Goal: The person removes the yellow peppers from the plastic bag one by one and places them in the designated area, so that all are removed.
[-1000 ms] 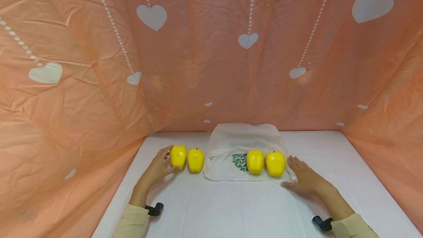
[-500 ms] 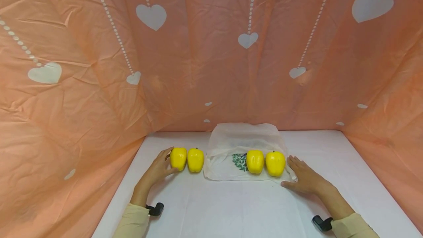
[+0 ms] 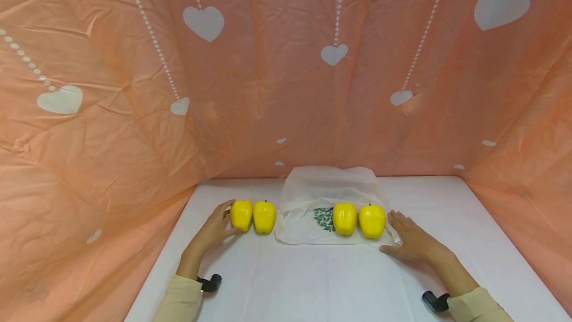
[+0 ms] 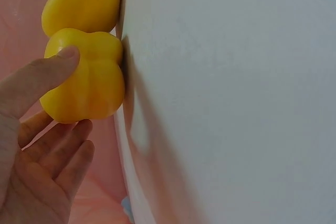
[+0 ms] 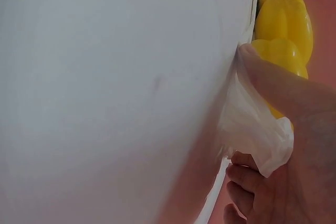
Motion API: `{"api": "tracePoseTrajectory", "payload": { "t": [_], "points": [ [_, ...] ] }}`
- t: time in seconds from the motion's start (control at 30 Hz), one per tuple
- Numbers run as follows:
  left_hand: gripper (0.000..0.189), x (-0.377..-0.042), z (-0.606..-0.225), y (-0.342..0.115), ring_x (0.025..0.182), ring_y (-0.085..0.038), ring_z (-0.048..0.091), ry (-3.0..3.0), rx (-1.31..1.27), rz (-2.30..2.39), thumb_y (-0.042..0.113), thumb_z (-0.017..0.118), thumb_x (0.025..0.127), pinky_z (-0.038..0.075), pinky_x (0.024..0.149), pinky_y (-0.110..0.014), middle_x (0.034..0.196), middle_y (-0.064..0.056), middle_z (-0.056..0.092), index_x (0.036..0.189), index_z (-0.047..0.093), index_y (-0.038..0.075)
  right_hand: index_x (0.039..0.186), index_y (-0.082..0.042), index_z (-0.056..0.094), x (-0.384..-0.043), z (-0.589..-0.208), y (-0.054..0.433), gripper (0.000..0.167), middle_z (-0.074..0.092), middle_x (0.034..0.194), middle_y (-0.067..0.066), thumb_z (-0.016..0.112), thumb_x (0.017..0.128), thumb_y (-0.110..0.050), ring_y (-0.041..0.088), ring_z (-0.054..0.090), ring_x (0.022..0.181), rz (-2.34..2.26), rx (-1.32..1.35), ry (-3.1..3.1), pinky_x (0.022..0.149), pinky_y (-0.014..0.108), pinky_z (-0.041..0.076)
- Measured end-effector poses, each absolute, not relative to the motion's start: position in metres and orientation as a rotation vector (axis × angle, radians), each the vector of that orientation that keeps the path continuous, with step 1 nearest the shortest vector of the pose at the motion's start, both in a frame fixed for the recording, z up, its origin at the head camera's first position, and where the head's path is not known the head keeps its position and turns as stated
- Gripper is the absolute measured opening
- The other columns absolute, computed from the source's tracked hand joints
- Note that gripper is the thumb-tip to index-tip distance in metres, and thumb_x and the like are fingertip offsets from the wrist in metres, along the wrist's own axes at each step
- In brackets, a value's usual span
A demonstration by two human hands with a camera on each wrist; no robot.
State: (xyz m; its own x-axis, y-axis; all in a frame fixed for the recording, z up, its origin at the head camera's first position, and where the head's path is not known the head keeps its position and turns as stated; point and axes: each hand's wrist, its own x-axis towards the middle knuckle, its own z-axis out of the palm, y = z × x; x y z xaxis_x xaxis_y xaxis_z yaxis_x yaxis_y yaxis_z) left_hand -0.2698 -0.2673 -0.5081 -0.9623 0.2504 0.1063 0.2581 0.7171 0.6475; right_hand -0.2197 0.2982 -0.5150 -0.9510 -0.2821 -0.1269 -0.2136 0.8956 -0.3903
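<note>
Two yellow bell peppers stand side by side on the white table at the left in the head view. My left hand (image 3: 213, 227) holds the outer pepper (image 3: 242, 215), thumb on its front and fingers behind it. The inner pepper (image 3: 264, 216) stands close beside it. To the right lies a thin white bag (image 3: 299, 230) with a green leaf print, and two more yellow peppers (image 3: 345, 218) (image 3: 372, 221) rest on it. My right hand (image 3: 413, 238) rests at the bag's right edge with fingers extended; a crumpled bag corner (image 5: 262, 137) lies between thumb and fingers.
The white table (image 3: 295, 282) runs back to an orange curtain (image 3: 290, 88) with white hearts. The curtain also encloses both sides. A black wrist camera (image 3: 210, 283) sits on the left wrist, another camera (image 3: 435, 303) on the right.
The outer left pepper has shifted slightly down and right with my left hand, closer to its neighbour. My right hand, the bag and the peppers on it look still.
</note>
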Motion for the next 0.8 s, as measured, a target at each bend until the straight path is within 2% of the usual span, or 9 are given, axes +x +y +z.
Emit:
{"api": "tracePoseTrajectory", "payload": {
  "t": [0.43, 0.8],
  "points": [
    [0.094, -0.2699, -0.5087, -0.2703, 0.146, -0.056, 0.043, -2.952, -0.396, -1.097, 0.017, 0.086, 0.093, 0.037, 0.120, -0.067, 0.162, -0.037, 0.035, 0.164, 0.028, -0.003, 0.161, 0.011, 0.033, -0.2213, -0.5149, 0.2981, 0.109, 0.026, 0.169, 0.036, 0.079, 0.090, -0.056, 0.056, 0.023, 0.156, -0.557, -0.381, 2.887, 0.126, 0.071, 0.019],
    [0.094, -0.2675, -0.5029, -0.2674, 0.146, -0.057, 0.041, -2.938, -0.431, -1.027, 0.023, 0.088, 0.092, 0.032, 0.121, -0.072, 0.161, -0.036, 0.037, 0.162, 0.033, -0.005, 0.160, 0.013, 0.034, -0.2211, -0.5148, 0.2973, 0.109, 0.027, 0.168, 0.037, 0.080, 0.089, -0.055, 0.057, 0.024, 0.155, -0.561, -0.393, 2.893, 0.126, 0.071, 0.019]
  ]
}}
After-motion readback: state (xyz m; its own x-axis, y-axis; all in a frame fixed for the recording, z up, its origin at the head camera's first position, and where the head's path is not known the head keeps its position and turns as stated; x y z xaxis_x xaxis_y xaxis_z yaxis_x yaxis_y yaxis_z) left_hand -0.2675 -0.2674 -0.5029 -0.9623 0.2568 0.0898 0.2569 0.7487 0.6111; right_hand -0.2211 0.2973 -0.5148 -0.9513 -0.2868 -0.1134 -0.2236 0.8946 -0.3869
